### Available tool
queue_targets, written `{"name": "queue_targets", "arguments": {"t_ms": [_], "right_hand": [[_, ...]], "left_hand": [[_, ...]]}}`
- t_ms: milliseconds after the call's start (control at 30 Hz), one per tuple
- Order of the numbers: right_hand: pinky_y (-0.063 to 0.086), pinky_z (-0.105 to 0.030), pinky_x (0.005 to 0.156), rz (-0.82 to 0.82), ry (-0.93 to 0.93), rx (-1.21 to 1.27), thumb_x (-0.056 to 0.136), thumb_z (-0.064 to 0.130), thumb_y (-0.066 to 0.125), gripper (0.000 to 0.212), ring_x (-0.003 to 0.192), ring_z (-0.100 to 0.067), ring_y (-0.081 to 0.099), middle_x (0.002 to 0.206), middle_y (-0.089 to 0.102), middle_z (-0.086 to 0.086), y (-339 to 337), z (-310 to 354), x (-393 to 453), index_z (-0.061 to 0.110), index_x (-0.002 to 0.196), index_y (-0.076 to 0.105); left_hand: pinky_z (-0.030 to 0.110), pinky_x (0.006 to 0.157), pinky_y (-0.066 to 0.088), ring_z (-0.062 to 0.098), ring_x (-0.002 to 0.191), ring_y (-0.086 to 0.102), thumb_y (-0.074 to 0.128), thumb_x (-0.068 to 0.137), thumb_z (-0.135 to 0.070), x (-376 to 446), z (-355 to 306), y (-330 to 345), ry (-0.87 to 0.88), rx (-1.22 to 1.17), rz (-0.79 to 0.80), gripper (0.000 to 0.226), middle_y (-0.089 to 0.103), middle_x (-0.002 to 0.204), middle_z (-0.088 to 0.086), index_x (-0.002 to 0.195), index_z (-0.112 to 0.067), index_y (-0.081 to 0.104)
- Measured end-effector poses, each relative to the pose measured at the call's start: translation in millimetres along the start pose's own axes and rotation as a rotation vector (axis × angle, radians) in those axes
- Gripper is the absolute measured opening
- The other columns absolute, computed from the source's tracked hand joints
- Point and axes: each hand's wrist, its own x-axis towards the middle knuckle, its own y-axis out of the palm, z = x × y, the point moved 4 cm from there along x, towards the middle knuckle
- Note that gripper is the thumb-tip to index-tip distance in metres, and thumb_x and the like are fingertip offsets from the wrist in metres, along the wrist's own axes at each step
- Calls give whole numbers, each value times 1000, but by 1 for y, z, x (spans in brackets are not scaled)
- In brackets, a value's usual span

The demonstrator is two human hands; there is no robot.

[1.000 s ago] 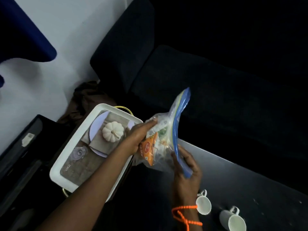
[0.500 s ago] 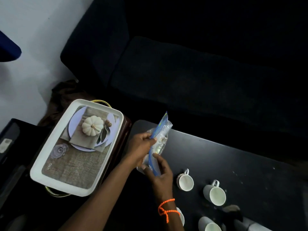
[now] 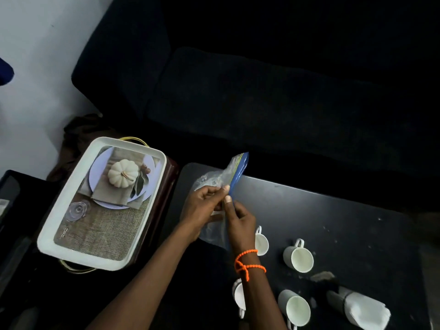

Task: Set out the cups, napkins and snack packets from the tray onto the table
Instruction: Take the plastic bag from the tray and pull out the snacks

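Both hands pinch the zip bag over the table.

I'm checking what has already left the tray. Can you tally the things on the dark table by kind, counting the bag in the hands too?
White cups: 4
Napkin bundle: 1
Clear zip bag with a blue seal, held in both hands over the table: 1
Total: 6
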Motion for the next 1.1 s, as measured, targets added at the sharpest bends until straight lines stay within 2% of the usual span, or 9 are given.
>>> {"name": "queue_targets", "arguments": {"t_ms": [100, 200, 300, 433, 633, 767, 867, 967, 1100], "right_hand": [[53, -63, 87, 37, 50, 83, 97, 34, 63, 35, 84, -27, 68, 91, 73, -26, -2, -5, 0, 3, 86, 74], [51, -65, 97, 132, 133, 194, 96, 40, 63, 40, 105, -43, 69, 106, 73, -27, -4, -10, 0, 2, 101, 75], [58, -45, 91, 239, 212, 286, 90, 46, 68, 47, 112, -37, 70, 117, 73, -21, -4, -10, 0, 7, 116, 73], [60, -28, 74, 242, 258, 286, 85, 41, 71, 41, 92, -25, 76, 103, 77, -18, -7, -10, 1, 6, 107, 77], [50, -37, 69, -31, 184, 96, 90, 25, 71, 26, 70, -19, 58, 72, 69, -11, -17, -16, 6, 3, 77, 76], [55, -57, 87, -95, 262, 225, 91, 21, 71, 19, 85, -34, 67, 95, 72, -33, -25, -24, 4, 7, 82, 79], [56, -52, 76, -211, 255, 194, 92, 17, 70, 21, 76, -30, 63, 78, 72, -22, -37, -23, -1, 10, 74, 79], [56, -43, 68, -424, 254, 37, 88, 18, 74, 18, 66, -25, 60, 70, 70, -15, -54, -14, -11, 9, 73, 76], [57, -41, 82, -605, -167, -353, 80, 3, 77, 13, 82, -21, 66, 94, 71, -9, -50, 36, -35, 6, 92, 74]], "left_hand": [[38, 72, 66, 20, 86, 81, 92, 69, -54, -4, 0, -1, 61, 29, -26, 46, 82, 91, 5, 98, -22, 78], [41, 74, 68, 20, 87, 81, 92, 61, -61, -6, 1, -4, 87, 84, -74, 52, 82, 92, 3, 97, -26, 79], [48, 76, 68, 21, 87, 81, 89, 62, -66, -4, -1, -6, 135, 169, -108, 47, 80, 90, 1, 93, -31, 81], [49, 80, 67, 24, 85, 80, 80, 74, -57, -1, -1, -7, 188, 244, -125, 28, 81, 85, -1, 88, -33, 82], [31, 68, 63, 20, 81, 79, 70, 99, -29, -2, 13, -7, 137, 93, -25, 14, 82, 87, 3, 95, -27, 83], [28, 62, 60, 18, 76, 73, 66, 101, -21, -4, 14, -25, 134, -3, -191, 23, 79, 84, 2, 84, -24, 81], [34, 71, 59, 20, 76, 68, 61, 104, -27, -8, 7, -39, 148, -26, -300, 33, 74, 84, 4, 76, -31, 77], [23, 68, 56, 9, 77, 68, 61, 103, -33, -20, -12, -52, 288, 44, -391, 28, 75, 80, -10, 79, -36, 75], [13, 71, 52, -6, 81, 67, 61, 96, -44, -36, -37, -58, 490, 252, -377, 12, 76, 92, -11, 93, -43, 73]]}}
